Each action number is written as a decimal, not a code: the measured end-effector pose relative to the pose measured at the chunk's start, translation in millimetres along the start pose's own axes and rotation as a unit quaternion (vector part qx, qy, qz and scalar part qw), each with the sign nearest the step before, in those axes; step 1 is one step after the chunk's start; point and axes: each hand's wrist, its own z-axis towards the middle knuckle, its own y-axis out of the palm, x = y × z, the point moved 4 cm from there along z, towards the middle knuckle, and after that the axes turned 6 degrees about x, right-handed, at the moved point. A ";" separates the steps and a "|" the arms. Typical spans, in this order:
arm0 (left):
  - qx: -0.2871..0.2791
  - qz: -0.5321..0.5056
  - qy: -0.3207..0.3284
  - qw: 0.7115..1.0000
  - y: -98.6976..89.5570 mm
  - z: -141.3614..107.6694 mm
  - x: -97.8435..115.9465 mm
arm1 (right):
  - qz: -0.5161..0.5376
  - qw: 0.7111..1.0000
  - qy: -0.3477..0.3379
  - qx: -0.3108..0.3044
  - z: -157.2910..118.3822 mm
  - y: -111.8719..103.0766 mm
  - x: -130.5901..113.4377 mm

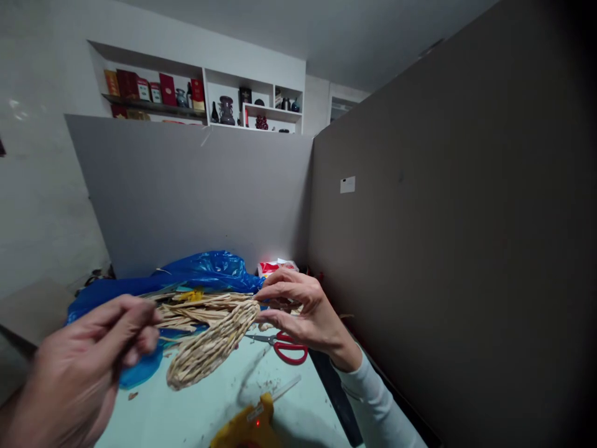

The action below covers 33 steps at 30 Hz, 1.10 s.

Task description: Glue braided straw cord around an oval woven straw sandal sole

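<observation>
An oval woven piece of pale straw cord [212, 345] hangs tilted above the table, its upper right end at the fingertips of my right hand [298, 308]. The thumb and fingers of that hand are pinched on this end. My left hand [93, 361] is at the lower left, its fingers curled together and slightly blurred; whatever they hold, if anything, is hidden. Behind the woven piece lies a bundle of loose straw strands [200, 308]. Red-handled scissors [290, 351] lie on the table beneath my right hand.
A yellow glue gun [247, 426] with a small red light is at the table's [163, 420] near edge. Blue plastic [209, 270] lies behind the straw, beside a red and white packet [275, 267]. Grey panels [209, 193] stand at the back and right.
</observation>
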 end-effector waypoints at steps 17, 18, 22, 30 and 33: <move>-0.163 0.155 0.035 0.974 30.9 -21.1 10.8 | 0.041 0.997 -0.006 -0.061 -2.4 9.5 -12.5; -0.161 0.158 0.038 0.973 30.6 -22.9 11.2 | 0.044 0.997 -0.004 -0.059 -2.2 9.1 -11.3; -0.157 0.160 0.051 0.973 32.7 -29.3 13.4 | 0.049 0.997 0.000 -0.061 -1.7 9.2 -8.3; -0.200 0.129 0.032 0.971 40.8 -21.0 11.8 | 0.044 0.997 -0.010 -0.070 -2.6 11.1 -9.2; -0.192 0.124 0.011 0.973 40.0 -16.8 13.5 | 0.040 0.997 -0.013 -0.066 -1.9 6.2 -8.6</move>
